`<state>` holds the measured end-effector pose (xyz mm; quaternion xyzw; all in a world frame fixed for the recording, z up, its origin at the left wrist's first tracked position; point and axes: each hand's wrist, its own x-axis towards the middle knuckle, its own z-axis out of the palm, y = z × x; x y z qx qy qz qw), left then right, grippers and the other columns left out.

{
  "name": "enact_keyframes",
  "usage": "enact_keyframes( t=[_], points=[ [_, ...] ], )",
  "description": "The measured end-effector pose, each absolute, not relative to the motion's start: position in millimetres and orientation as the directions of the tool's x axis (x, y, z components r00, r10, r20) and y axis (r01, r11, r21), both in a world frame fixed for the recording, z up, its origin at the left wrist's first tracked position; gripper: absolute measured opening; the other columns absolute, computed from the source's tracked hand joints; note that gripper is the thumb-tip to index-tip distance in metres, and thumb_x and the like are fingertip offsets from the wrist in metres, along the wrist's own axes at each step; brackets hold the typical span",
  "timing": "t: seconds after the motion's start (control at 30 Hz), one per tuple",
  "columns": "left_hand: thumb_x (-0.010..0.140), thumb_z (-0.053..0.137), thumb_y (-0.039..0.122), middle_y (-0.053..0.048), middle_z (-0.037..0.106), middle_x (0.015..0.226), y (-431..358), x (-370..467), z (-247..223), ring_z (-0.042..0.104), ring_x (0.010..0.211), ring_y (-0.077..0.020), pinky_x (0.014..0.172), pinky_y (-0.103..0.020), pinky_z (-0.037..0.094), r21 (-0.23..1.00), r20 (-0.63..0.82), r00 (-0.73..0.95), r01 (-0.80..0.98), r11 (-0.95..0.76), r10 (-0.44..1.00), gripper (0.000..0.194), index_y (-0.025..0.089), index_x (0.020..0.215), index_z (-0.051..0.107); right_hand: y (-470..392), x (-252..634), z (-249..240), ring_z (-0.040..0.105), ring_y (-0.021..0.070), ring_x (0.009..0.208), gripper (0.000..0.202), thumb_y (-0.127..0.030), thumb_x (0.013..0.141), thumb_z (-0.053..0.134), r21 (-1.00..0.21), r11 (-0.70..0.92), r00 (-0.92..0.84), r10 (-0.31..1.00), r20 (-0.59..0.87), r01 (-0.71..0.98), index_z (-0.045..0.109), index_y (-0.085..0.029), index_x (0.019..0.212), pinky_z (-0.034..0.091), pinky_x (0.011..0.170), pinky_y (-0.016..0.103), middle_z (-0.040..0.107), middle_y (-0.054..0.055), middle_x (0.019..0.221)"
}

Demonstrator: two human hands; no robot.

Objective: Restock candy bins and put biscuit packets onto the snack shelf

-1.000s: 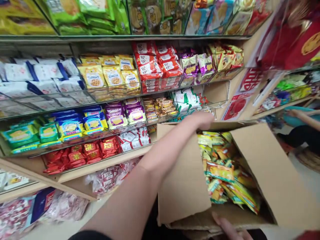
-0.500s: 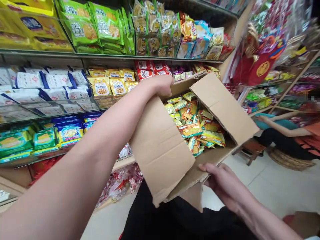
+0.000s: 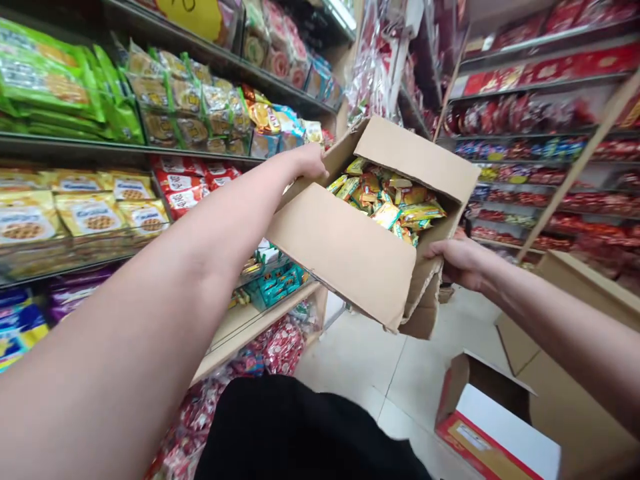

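So yeah, both hands are on an open cardboard box point(image 3: 345, 257), which is up off the floor, just right of the snack shelves and tilted a bit. The left hand point(image 3: 310, 162) has its fingers curled closed over the far left end; I can't tell how the hidden fingertips sit. The right hand point(image 3: 463, 260) is pinching the near right end, thumb inside the rim and the rest of the fingers wrapped outside, partly out of sight. Nothing else is in either grip.

Inside the box there's a loose heap of small snack packets point(image 3: 385, 203), mostly yellow, orange and green. One wide flap leans out on the near side, another on the far side, and a torn bit hangs down just beside the right hand.

Over on the left, the shelves hold green packets point(image 3: 50, 87), yellow cookie packets point(image 3: 85, 208) and red packets point(image 3: 183, 190), with teal packets point(image 3: 280, 285) lower down. Near right, a red-and-white box point(image 3: 500, 423) sits open on the tiled floor point(image 3: 370, 360), beside a big brown carton point(image 3: 580, 400). Far right is another rack point(image 3: 540, 110), mostly red stuff.
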<state>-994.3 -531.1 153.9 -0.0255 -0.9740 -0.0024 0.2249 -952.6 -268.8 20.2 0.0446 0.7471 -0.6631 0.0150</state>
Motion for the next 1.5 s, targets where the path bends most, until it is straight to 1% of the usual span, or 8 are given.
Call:
enact_keyframes(
  t=[0.2,0.4,0.53,0.73,0.9,1.03,1.33,1.5],
  points=[
    [0.064,0.063,0.032,-0.005,0.062,0.09,-530,-1000,161,0.058,0.088,-0.0221,0.072,-0.027,0.042,0.038,0.423,-0.901,0.122,0.992,0.095,0.043,0.014,0.103,0.062,-266,-929,29,0.054,0.0133,0.039,0.013,-0.002,0.064,0.051,-0.986,0.162,-0.998,0.042,-0.037,0.044,0.051,-0.016,0.062,0.047,0.038,0.024,0.058,0.001,0.045],
    [0.061,0.063,0.038,-0.002,0.064,0.087,-564,-981,119,0.057,0.089,-0.0221,0.074,-0.026,0.04,-0.062,0.25,-0.962,0.097,0.993,0.11,0.046,0.017,0.102,0.064,-299,-879,-28,0.059,0.013,0.048,0.009,-0.006,0.066,0.052,-0.97,0.064,-0.952,-0.189,-0.241,0.233,0.057,-0.012,0.069,0.051,0.046,0.023,0.066,0.006,0.059],
    [0.061,0.063,0.04,-0.005,0.065,0.089,-601,-949,73,0.057,0.086,-0.0227,0.072,-0.026,0.039,-0.134,0.145,-0.989,0.005,0.991,0.024,0.048,0.014,0.102,0.065,-332,-847,-75,0.061,0.0127,0.052,0.013,-0.006,0.067,0.052,-0.935,0.03,-0.874,-0.348,-0.34,0.353,0.06,-0.012,0.074,0.052,0.048,0.022,0.068,0.006,0.066],
    [0.065,0.057,0.039,-0.002,0.065,0.094,-653,-874,14,0.056,0.081,-0.0174,0.066,-0.021,0.038,-0.107,-0.052,-0.997,-0.053,0.993,-0.059,0.048,0.018,0.107,0.061,-379,-794,-130,0.064,0.0148,0.062,0.013,-0.015,0.066,0.057,-0.873,0.072,-0.719,-0.535,-0.443,0.483,0.062,-0.011,0.077,0.053,0.057,0.024,0.07,0.006,0.072],
    [0.066,0.056,0.038,-0.005,0.065,0.094,-683,-813,-10,0.056,0.08,-0.0178,0.064,-0.022,0.037,-0.144,-0.093,-0.982,-0.147,0.979,-0.162,0.046,0.015,0.105,0.06,-407,-756,-155,0.066,0.0196,0.076,0.026,-0.019,0.065,0.061,-0.795,0.051,-0.584,-0.65,-0.486,0.604,0.058,-0.014,0.09,0.054,0.063,0.029,0.07,0.006,0.081],
    [0.068,0.056,0.037,-0.006,0.065,0.091,-700,-775,-27,0.056,0.078,-0.0188,0.064,-0.024,0.037,-0.127,-0.107,-0.964,-0.231,0.965,-0.245,0.041,0.015,0.103,0.06,-419,-738,-176,0.065,0.0214,0.085,0.039,-0.022,0.06,0.068,-0.714,0.083,-0.484,-0.681,-0.55,0.695,0.053,-0.017,0.097,0.054,0.071,0.033,0.069,0.003,0.083],
    [0.072,0.054,0.034,-0.009,0.065,0.096,-723,-756,-101,0.058,0.08,-0.0212,0.065,-0.028,0.039,-0.059,-0.195,-0.924,-0.323,0.945,-0.328,0.039,0.017,0.107,0.059,-424,-766,-214,0.061,0.0246,0.098,0.027,-0.029,0.056,0.076,-0.566,0.31,-0.173,-0.746,-0.643,0.764,0.063,-0.017,0.075,0.049,0.087,0.035,0.069,0.005,0.09],
    [0.075,0.051,0.035,-0.01,0.065,0.095,-727,-764,-115,0.059,0.08,-0.0229,0.065,-0.029,0.04,-0.095,-0.189,-0.922,-0.327,0.94,-0.339,0.037,0.018,0.107,0.058,-392,-823,-217,0.065,0.0237,0.09,0.041,-0.034,0.058,0.077,-0.519,0.452,-0.067,-0.704,-0.707,0.726,0.066,-0.02,0.095,0.053,0.077,0.034,0.066,0.009,0.106]
  ],
)
